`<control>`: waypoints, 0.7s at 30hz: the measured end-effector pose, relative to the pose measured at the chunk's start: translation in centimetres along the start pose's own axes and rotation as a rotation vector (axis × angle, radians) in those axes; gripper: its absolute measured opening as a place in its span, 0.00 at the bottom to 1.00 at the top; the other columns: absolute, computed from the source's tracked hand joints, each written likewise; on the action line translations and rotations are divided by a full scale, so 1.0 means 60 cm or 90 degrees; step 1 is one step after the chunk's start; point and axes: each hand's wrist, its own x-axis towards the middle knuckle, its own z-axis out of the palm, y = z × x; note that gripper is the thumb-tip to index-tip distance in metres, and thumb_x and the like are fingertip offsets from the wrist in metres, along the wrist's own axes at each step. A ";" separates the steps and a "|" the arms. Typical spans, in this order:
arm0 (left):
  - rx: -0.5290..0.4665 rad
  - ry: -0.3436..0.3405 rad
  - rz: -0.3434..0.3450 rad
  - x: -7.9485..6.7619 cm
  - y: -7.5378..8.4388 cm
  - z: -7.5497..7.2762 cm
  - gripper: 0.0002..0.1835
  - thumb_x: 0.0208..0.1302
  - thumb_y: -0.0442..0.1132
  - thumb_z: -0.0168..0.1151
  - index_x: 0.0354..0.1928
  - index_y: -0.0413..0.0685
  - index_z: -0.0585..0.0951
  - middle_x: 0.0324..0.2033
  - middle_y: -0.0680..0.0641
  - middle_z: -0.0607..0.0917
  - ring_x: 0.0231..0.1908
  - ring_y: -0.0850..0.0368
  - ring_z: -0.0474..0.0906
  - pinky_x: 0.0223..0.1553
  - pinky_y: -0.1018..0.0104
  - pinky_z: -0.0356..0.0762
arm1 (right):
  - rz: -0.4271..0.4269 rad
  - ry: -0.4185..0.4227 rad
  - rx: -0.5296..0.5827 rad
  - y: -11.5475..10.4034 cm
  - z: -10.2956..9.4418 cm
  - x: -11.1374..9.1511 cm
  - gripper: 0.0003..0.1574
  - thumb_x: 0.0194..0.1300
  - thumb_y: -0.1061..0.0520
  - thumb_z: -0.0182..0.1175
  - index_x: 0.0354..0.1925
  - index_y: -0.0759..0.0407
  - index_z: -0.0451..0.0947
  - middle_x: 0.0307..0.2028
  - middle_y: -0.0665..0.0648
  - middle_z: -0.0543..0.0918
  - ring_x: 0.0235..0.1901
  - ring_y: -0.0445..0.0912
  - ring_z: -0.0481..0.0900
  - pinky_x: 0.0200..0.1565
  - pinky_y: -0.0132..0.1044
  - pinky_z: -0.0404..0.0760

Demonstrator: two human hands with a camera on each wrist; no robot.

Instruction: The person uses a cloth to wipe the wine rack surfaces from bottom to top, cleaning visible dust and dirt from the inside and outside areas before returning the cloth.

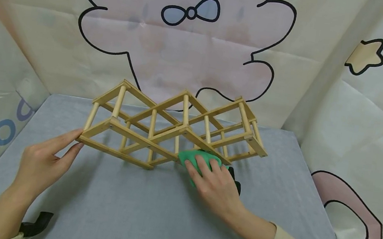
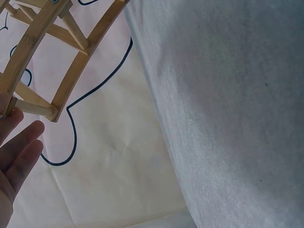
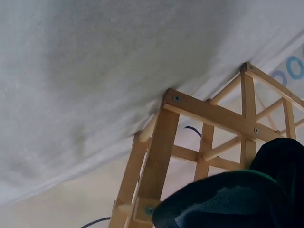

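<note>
Evidently, we have a light wooden rack (image 1: 184, 130) across the centre of the frame, its crossed slats rising in zigzag peaks above the grey tabletop (image 1: 142, 214). We judge that it could swivel or slide, for its bars are joined by pins and the left hand (image 1: 42, 158) steadies only one end corner. Pressure from the right hand (image 1: 217, 185) might then fold the lattice or tip it backward, towards the top of the frame. We also see metal fastener heads in the right-wrist view; the green cloth (image 1: 190, 155) could snag on one if dragged across it.

As to pose, we note the left forearm rising from the lower left, the thumb and fingers pinching the rack's near left corner. The right forearm enters from the lower right, its sleeve short of the wrist; the fingers bend over the cloth, gripping it against a lower front slat right of centre. We cannot see the right thumb, nor tell which of the rack's lower corners bear on the tabletop.
</note>
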 end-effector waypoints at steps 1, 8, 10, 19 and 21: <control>0.000 0.000 0.001 0.000 0.000 0.000 0.29 0.77 0.61 0.56 0.53 0.41 0.90 0.43 0.40 0.91 0.52 0.90 0.71 0.19 0.80 0.77 | 0.003 0.002 0.000 0.001 -0.003 0.000 0.25 0.65 0.65 0.61 0.59 0.54 0.85 0.52 0.62 0.83 0.34 0.58 0.80 0.21 0.41 0.80; 0.004 -0.001 0.000 0.000 0.000 0.000 0.30 0.78 0.61 0.56 0.53 0.41 0.90 0.43 0.40 0.91 0.52 0.90 0.71 0.20 0.80 0.77 | 0.028 0.059 0.013 0.009 -0.019 0.003 0.26 0.60 0.65 0.65 0.58 0.56 0.86 0.50 0.63 0.85 0.33 0.60 0.81 0.18 0.44 0.80; 0.003 -0.001 0.000 0.000 0.000 -0.001 0.30 0.78 0.61 0.56 0.53 0.41 0.90 0.43 0.40 0.91 0.53 0.90 0.71 0.20 0.80 0.77 | 0.033 0.073 0.023 0.011 -0.023 0.003 0.23 0.65 0.65 0.59 0.58 0.56 0.86 0.50 0.64 0.85 0.33 0.61 0.82 0.18 0.45 0.81; -0.009 -0.006 0.000 -0.001 0.001 -0.002 0.30 0.78 0.61 0.56 0.53 0.40 0.89 0.43 0.39 0.91 0.53 0.89 0.72 0.20 0.81 0.77 | 0.038 0.087 0.041 0.022 -0.028 -0.007 0.22 0.72 0.62 0.52 0.57 0.57 0.86 0.49 0.66 0.85 0.35 0.63 0.83 0.21 0.48 0.84; -0.007 -0.006 0.001 0.000 0.000 -0.001 0.29 0.78 0.60 0.56 0.54 0.40 0.89 0.43 0.39 0.91 0.54 0.88 0.72 0.20 0.81 0.77 | 0.039 0.082 0.043 0.024 -0.026 -0.012 0.23 0.70 0.63 0.53 0.57 0.58 0.86 0.50 0.66 0.85 0.35 0.63 0.83 0.21 0.48 0.84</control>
